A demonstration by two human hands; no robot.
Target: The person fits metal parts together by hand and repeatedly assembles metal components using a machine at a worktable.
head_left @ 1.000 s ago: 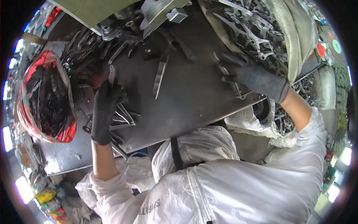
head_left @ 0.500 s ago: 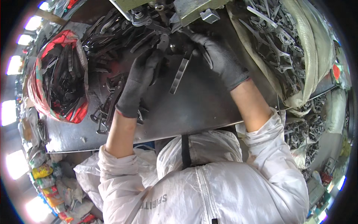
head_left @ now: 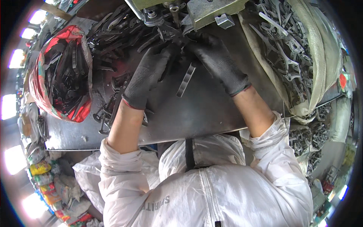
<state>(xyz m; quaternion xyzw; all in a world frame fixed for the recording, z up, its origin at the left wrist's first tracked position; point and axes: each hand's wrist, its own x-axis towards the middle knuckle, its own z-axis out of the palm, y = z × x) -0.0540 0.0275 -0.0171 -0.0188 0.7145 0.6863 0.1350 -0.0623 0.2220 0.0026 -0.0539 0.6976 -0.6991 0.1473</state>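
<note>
My two gloved hands meet beneath the head of a green machine (head_left: pixel 215 11). My left hand (head_left: pixel 153 68) is closed, its fingertips at a dark flat metal part (head_left: pixel 172 33) under the machine's spindle (head_left: pixel 174 15). From the other side my right hand (head_left: pixel 215 56) comes in with bent, closed fingers against the same spot; what they pinch is hidden by the dark glove and shadow. A narrow metal strip with cut-outs (head_left: pixel 186 80) lies between my wrists on the dark metal table (head_left: pixel 196 113).
At the left stands a red-edged bag (head_left: pixel 34 85) of dark metal parts. More dark parts (head_left: pixel 124 38) are heaped behind my left hand, and others (head_left: pixel 111 109) lie beside its wrist. On the right, a beige sack (head_left: pixel 321 56) holds grey metal pieces (head_left: pixel 287 56). A small metal block (head_left: pixel 224 21) juts from the machine.
My hands have come together under the machine; the right fingers moved down and left to meet the left fingertips. The whole view has shifted slightly, and the strip still lies on the table.
</note>
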